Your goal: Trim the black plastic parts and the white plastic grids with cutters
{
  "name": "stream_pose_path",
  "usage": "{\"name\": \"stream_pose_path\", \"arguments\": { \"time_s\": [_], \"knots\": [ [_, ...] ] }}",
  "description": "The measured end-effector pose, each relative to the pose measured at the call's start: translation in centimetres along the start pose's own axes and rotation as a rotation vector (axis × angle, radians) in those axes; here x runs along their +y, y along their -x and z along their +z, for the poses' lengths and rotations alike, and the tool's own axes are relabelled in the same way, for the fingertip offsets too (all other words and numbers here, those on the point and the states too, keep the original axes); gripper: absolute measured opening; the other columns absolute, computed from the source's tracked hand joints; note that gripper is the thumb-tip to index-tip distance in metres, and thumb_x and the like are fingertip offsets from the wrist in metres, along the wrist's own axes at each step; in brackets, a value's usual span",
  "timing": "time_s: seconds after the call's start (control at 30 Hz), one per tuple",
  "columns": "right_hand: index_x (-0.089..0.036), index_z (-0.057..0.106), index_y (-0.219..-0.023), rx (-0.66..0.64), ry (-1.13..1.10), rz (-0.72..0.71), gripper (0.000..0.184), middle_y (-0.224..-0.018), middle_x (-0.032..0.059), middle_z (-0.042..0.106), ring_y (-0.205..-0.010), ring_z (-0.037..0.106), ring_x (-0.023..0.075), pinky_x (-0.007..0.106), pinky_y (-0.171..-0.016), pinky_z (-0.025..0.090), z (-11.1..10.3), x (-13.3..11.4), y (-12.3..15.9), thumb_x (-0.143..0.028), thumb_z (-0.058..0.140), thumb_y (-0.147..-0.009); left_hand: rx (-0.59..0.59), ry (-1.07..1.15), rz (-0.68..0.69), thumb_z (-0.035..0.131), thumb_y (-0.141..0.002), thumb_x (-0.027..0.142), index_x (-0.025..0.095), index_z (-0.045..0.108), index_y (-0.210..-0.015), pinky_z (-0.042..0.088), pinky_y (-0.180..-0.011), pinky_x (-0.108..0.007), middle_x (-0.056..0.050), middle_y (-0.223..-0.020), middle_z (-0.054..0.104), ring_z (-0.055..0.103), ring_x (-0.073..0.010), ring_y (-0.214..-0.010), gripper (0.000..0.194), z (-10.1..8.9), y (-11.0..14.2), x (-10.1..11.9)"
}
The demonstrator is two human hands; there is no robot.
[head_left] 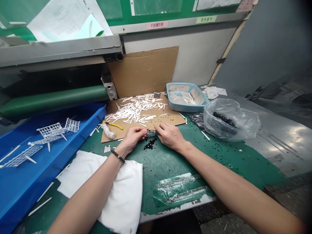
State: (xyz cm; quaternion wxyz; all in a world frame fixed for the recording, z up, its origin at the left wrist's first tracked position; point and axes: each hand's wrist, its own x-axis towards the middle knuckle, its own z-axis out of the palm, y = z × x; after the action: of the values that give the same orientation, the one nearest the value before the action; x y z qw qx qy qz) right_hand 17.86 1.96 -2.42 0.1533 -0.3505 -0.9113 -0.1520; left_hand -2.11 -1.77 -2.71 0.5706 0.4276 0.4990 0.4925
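Observation:
My right hand (170, 134) is closed around a small pair of cutting pliers (152, 131), whose jaws point left. The fingertips of my left hand (135, 138) are pinched right at those jaws. A small dark piece seems to be between them, too tiny to name. On the green mat (136, 154) just below both hands lies a little heap of shiny black plastic bits (150, 143). Behind the hands, many thin white sticks (136, 109) are scattered over a cardboard sheet (118, 130).
Left stands a blue tray (73, 143) with white plastic lattice parts (50, 130). Yellow-handled pliers (113, 124) lie beside a rolled white cloth (108, 132). A light blue basin (186, 106) and a clear bag (246, 120) of black pieces stand right. White fabric (129, 195) covers the front left.

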Motion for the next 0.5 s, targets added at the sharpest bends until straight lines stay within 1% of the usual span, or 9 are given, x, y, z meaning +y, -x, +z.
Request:
{"name": "stream_pose_path", "arguments": {
  "time_s": [0.13,0.37,0.5],
  "knots": [
    [-0.015,0.063,-0.105,0.045,-0.003,-0.023,0.021,-0.088,0.0088,0.059,-0.083,0.047,0.0222,0.032,-0.072,0.030,-0.42,0.12,-0.12,-0.018,0.052,-0.087,-0.015,0.060,-0.019,0.081,-0.063,0.036,0.012,0.072,-0.083,0.040,-0.061,-0.021,-0.004,-0.077,0.067,0.053,-0.0079,-0.064,0.033,-0.29,-0.22,-0.20],
    [-0.014,0.062,-0.109,0.024,0.012,-0.032,0.024,-0.090,0.0103,0.059,-0.084,0.045,0.0228,0.033,-0.074,0.028,-0.59,0.00,-0.11,-0.016,0.047,-0.091,-0.025,0.058,-0.055,0.083,-0.061,0.035,0.011,0.072,-0.082,0.040,-0.059,-0.019,-0.003,-0.074,0.068,0.052,-0.0064,-0.061,0.034,-0.10,0.05,0.21],
    [-0.015,0.061,-0.111,0.027,0.051,-0.041,0.025,-0.091,0.0097,0.058,-0.083,0.044,0.0226,0.034,-0.072,0.027,-0.47,-0.21,-0.13,-0.016,0.044,-0.093,-0.036,0.043,-0.060,0.084,-0.060,0.035,0.011,0.072,-0.080,0.039,-0.058,-0.019,-0.003,-0.073,0.068,0.051,-0.0063,-0.060,0.034,-0.20,0.08,0.42]
  ]
}}
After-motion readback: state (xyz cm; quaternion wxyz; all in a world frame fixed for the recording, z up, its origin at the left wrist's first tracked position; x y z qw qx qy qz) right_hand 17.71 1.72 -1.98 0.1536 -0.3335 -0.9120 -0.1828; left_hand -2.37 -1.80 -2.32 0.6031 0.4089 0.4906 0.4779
